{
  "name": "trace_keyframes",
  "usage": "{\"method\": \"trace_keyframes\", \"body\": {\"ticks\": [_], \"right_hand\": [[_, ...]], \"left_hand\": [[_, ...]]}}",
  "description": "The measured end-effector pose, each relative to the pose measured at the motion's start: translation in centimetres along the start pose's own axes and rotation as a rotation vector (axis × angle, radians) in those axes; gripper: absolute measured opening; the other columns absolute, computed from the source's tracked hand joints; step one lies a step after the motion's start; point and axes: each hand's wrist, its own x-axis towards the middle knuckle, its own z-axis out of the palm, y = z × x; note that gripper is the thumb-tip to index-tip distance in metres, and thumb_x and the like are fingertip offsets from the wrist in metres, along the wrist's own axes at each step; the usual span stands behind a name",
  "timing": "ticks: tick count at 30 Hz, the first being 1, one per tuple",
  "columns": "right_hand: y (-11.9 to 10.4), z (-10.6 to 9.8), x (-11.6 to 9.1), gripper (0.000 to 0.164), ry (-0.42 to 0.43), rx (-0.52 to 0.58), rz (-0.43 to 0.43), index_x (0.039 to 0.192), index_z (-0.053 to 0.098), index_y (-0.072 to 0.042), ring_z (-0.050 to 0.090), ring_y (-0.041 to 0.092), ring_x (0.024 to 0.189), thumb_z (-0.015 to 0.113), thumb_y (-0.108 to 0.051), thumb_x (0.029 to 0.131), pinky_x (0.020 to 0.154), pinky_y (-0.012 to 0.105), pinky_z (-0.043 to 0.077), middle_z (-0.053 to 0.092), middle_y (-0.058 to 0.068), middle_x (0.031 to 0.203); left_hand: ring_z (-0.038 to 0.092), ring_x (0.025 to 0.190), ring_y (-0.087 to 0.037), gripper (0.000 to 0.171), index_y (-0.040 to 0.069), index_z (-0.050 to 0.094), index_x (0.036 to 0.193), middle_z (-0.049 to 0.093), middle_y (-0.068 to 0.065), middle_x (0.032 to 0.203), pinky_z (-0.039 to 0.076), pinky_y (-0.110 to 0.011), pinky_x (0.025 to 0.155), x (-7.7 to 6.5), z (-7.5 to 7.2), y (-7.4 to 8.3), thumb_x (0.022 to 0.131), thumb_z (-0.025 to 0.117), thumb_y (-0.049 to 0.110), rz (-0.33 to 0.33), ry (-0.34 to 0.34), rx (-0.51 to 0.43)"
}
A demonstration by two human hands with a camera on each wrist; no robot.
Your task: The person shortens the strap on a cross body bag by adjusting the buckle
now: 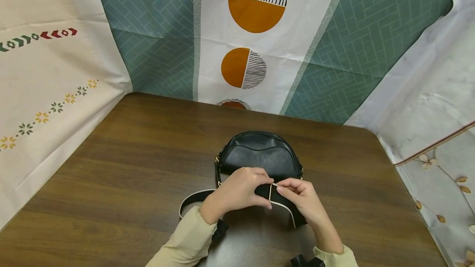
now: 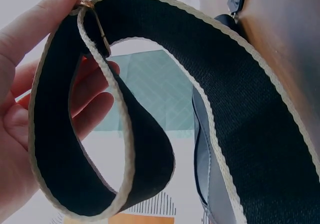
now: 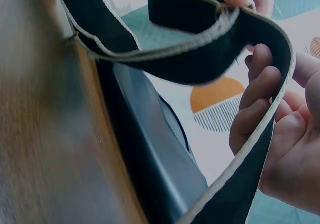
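Note:
A black handbag strap point(image 1: 202, 196) with cream edges is held up in front of a black handbag point(image 1: 259, 151). My left hand point(image 1: 241, 188) pinches the strap by its gold slide buckle point(image 1: 270, 192), thumb below and fingers above in the head view. Just right of the buckle, my right hand point(image 1: 302, 197) pinches the strap between thumb and fingers. In the left wrist view the strap point(image 2: 250, 83) hangs in a loop below the slide buckle point(image 2: 97, 23). The right wrist view shows the strap point(image 3: 287, 53) passing across the fingers of my right hand point(image 3: 295, 144).
The handbag stands on a brown wooden table point(image 1: 130, 168), its rounded top toward the back. Behind the table hangs a patterned cloth point(image 1: 159, 44) in green and white. Pale cloths flank both sides. Black bands point(image 1: 220, 230) sit at my wrists.

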Motion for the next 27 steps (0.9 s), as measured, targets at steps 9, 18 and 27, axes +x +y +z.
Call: {"method": "trace_keyframes", "body": {"ticks": [9, 18, 27], "right_hand": [[-0.2, -0.9, -0.4, 0.021, -0.050, -0.006, -0.026, 0.087, 0.067, -0.010, 0.058, 0.010, 0.061, 0.054, 0.007, 0.084, 0.052, 0.027, 0.049, 0.065, -0.002, 0.076], [-0.1, -0.2, -0.3, 0.009, -0.009, 0.004, -0.084, 0.084, 0.063, 0.006, 0.056, 0.008, 0.060, 0.056, 0.010, 0.081, 0.053, 0.023, 0.047, 0.064, -0.001, 0.073], [0.1, 0.9, 0.3, 0.009, 0.032, 0.010, -0.056, 0.081, 0.065, -0.001, 0.055, 0.010, 0.065, 0.058, 0.005, 0.082, 0.059, 0.021, 0.045, 0.062, 0.008, 0.073]], "left_hand": [[0.059, 0.080, -0.013, 0.048, 0.001, 0.067, 0.098, 0.062, -0.004, 0.090, 0.044, -0.016, 0.073, -0.2, -0.2, -0.3, 0.064, 0.079, 0.033, -0.011, -0.008, -0.023], [0.058, 0.079, -0.010, 0.046, 0.002, 0.068, 0.096, 0.062, -0.002, 0.089, 0.044, -0.016, 0.072, -0.1, -0.1, 0.1, 0.064, 0.079, 0.032, -0.002, -0.011, 0.009], [0.058, 0.077, -0.008, 0.046, 0.005, 0.069, 0.095, 0.061, 0.000, 0.085, 0.043, -0.016, 0.070, 0.2, 0.4, 0.3, 0.062, 0.079, 0.036, 0.017, -0.005, 0.068]]}}
